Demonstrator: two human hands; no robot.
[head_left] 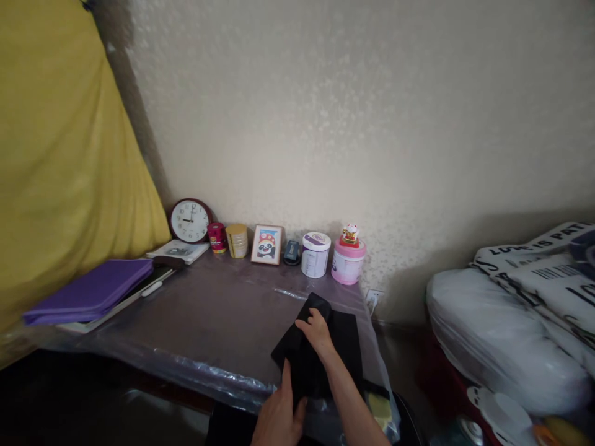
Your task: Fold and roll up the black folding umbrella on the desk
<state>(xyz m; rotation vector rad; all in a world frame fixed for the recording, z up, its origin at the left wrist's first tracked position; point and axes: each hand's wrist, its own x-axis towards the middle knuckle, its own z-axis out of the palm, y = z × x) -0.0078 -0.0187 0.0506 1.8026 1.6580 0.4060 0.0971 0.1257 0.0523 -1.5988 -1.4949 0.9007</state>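
Note:
A black folded cloth lies at the right front part of the table; I cannot tell whether it is a garment or a bag. My right hand is over its upper part, with the fingers curled into the fabric and the thumb pointing left. Closer to me, my left hand is at the cloth's near left side. Its index finger stretches along the fabric, the thumb lies apart to the right, and part of the cloth is between them. The other fingers of this hand are mostly hidden.
Plastic film covers the table. Along the wall stand a clock, a panda picture, a white tub and a pink tub topped by a cat figurine. Purple folded material lies left; a white bundle sits right.

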